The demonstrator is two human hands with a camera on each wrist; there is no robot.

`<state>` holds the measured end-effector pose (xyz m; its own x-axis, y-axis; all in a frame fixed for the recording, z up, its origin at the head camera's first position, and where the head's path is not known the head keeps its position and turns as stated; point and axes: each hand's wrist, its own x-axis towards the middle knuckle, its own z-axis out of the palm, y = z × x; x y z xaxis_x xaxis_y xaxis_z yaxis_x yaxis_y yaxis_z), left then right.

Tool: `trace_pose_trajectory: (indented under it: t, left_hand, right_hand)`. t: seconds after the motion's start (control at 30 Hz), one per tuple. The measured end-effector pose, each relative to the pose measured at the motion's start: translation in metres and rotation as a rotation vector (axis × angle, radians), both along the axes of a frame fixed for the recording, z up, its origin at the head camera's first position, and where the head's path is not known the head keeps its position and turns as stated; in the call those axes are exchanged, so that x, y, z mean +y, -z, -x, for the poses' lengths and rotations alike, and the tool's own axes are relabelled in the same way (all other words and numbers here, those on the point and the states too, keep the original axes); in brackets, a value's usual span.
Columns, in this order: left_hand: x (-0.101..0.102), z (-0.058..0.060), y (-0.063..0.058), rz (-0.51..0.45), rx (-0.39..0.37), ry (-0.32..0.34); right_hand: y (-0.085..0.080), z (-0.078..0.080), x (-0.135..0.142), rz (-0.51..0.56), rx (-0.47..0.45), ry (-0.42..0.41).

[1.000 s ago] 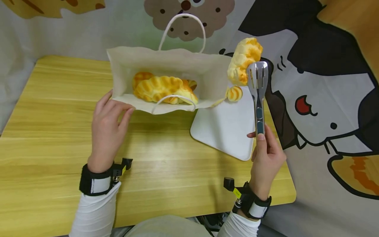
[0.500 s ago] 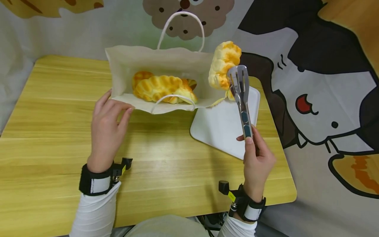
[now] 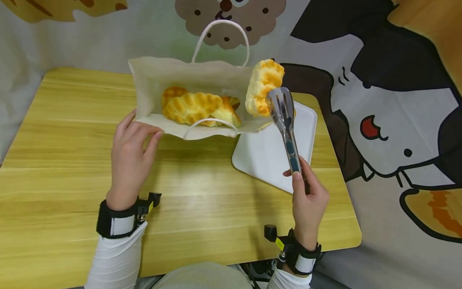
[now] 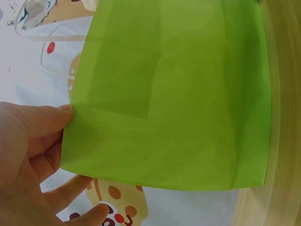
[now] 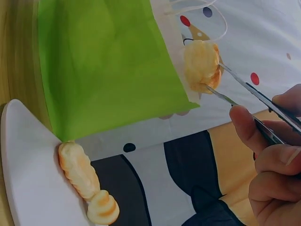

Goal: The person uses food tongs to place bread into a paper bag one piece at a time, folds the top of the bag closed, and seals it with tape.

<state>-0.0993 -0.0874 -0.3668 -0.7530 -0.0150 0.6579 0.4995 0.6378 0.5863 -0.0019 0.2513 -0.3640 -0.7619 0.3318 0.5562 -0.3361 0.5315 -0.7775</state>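
Note:
Standing upright on the table, a paper bag (image 3: pixel 151 88), green outside and pale inside, gapes toward the head camera with several bread pieces (image 3: pixel 195 107) in it. My left hand (image 3: pixel 131 156) pinches the bag's near left rim between thumb and fingers; the left wrist view shows the green side (image 4: pixel 164 94). My right hand (image 3: pixel 310 196) grips metal tongs (image 3: pixel 286 128) by the handles. Between the tong tips a golden ridged bread (image 3: pixel 264 88) is clamped, close over the bag's right rim. In the right wrist view that bread (image 5: pixel 202 66) overlaps the rim.
A white tray (image 3: pixel 270 160) lies right of the bag, partly behind it. On it the right wrist view shows a long bread (image 5: pixel 79 169) and a small round bread (image 5: pixel 103 207). The bag's white far handle (image 3: pixel 223 23) sticks up. A printed cloth (image 3: pixel 390 112) hangs behind the table.
My right hand has carried the bread in the tongs leftward and slightly nearer, from right of the bag to over its right rim. My left hand has stayed at the rim.

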Motion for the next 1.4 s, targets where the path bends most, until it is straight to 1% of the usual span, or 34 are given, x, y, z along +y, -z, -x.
trace_pose_trajectory:
  t: [0.2, 0.3, 0.47, 0.6, 0.73, 0.9, 1.03, 1.17, 1.4]
  left_hand:
    - [0.000, 0.001, 0.000, -0.006, 0.012, 0.002]
    - [0.000, 0.001, 0.000, -0.011, 0.017, 0.004]
    - [0.000, 0.001, 0.000, -0.006, 0.022, 0.007]
    - [-0.001, 0.000, 0.000, -0.002, 0.023, 0.008]
    - [-0.002, -0.001, 0.000, 0.002, 0.023, 0.003]
    - [-0.002, -0.003, 0.000, 0.005, 0.025, 0.008]
    - [-0.002, -0.003, 0.000, 0.006, 0.032, 0.015]
    - [-0.002, -0.003, 0.000, 0.021, 0.034, 0.014]
    - [-0.002, -0.004, 0.000, 0.038, 0.019, 0.007]
  right_hand:
    - [0.000, -0.006, 0.000, -0.012, 0.011, 0.002]
    - [0.002, -0.008, 0.000, -0.038, 0.006, 0.010]
    - [0.003, -0.009, -0.001, -0.117, -0.037, 0.038]
    - [-0.001, -0.008, -0.002, -0.196, -0.070, 0.061]
    - [-0.010, -0.004, -0.001, -0.335, -0.086, 0.079]
    - [-0.023, 0.005, 0.002, -0.525, -0.070, 0.074]
    - [-0.034, 0.013, 0.000, -0.634, -0.064, 0.070]
    - [-0.044, 0.020, -0.004, -0.694, -0.090, 0.066]
    - [-0.051, 0.035, -0.013, -0.720, -0.161, 0.053]
